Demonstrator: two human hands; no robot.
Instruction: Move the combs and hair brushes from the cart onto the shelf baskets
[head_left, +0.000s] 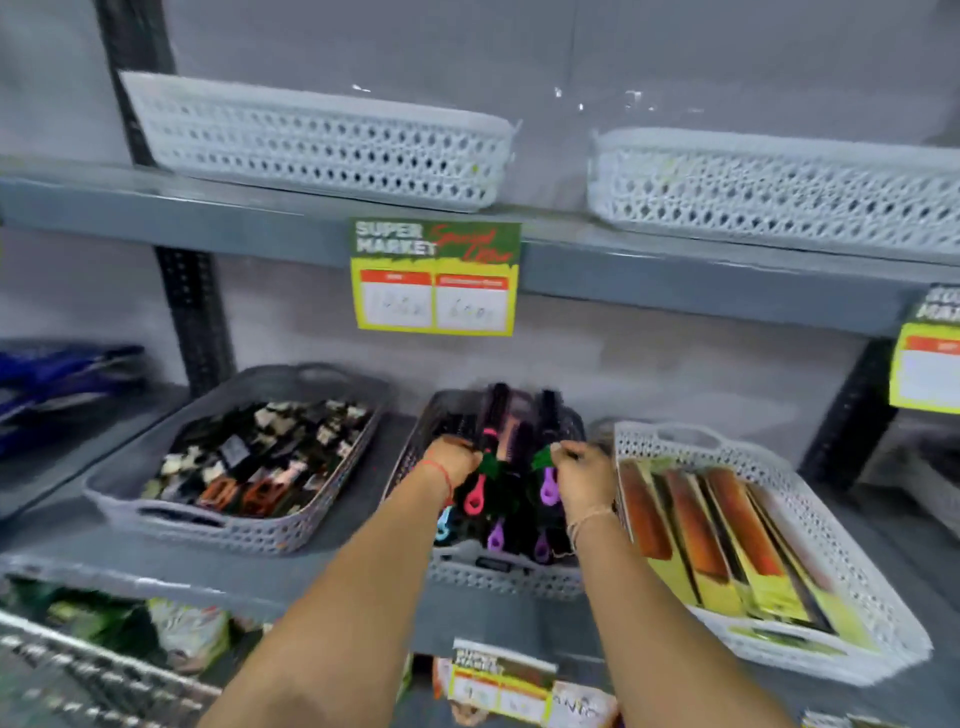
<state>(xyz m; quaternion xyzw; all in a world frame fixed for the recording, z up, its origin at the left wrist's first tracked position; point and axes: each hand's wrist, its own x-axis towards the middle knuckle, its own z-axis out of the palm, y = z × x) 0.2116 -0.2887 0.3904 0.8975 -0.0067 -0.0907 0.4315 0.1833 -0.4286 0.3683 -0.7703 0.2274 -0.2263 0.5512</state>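
Both arms reached over the front edge of the middle shelf into the centre basket. The left hand was closed around the upper part of a pink-handled brush, with the handle loop hanging below the fist. The right hand was closed on a purple-handled brush in the same manner. Both brushes sat inside the centre basket, on top of further hair brushes with purple and blue handles. More dark brushes stood at the rear of that basket.

The grey basket toward the left edge of the shelf contained hair clips. The white basket toward the right edge contained packaged combs, laid side by side in yellow card sleeves.

Two white baskets sat on the upper shelf; their contents could not be determined. A price sign hung from the front edge of the upper shelf. The wire cart was visible at the lower left corner.
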